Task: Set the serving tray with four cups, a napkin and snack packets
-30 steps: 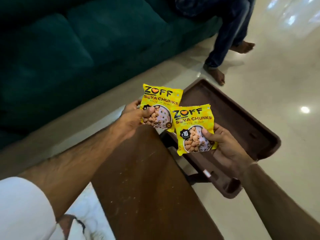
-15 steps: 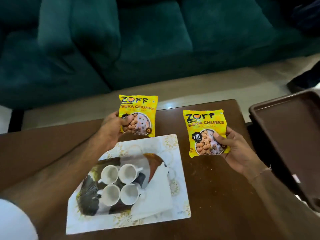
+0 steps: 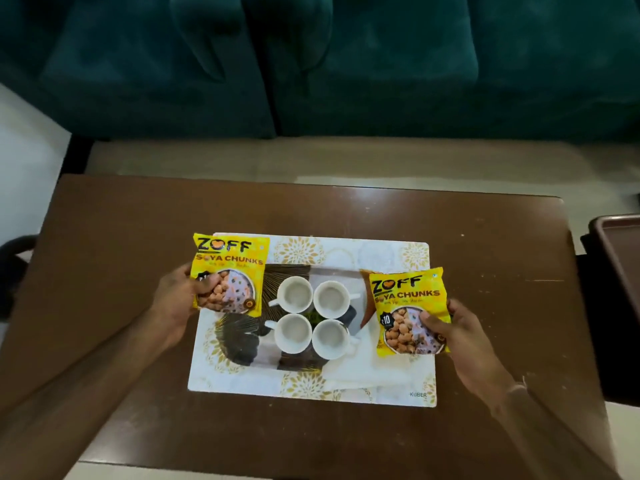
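- across the top of my view, at 12 o'clock, runs a dark green sofa (image 3: 346, 64).
- below it i see a brown table (image 3: 121, 237), with a patterned white serving tray (image 3: 391, 251) at its centre.
- a dark brown tray (image 3: 620, 244) shows at 3 o'clock.
- a white napkin (image 3: 374, 368) lies at the tray's 4 o'clock.
- my left hand (image 3: 176, 303) grips one yellow snack packet (image 3: 230, 258) at 9 o'clock.
- my right hand (image 3: 460, 337) grips the other packet (image 3: 403, 292) at 3 o'clock.
- four white cups (image 3: 294, 296) stand clustered mid-tray.

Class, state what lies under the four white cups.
The four white cups stand on the patterned tray; a white napkin lies alongside. The tray's print directly beneath them is covered.
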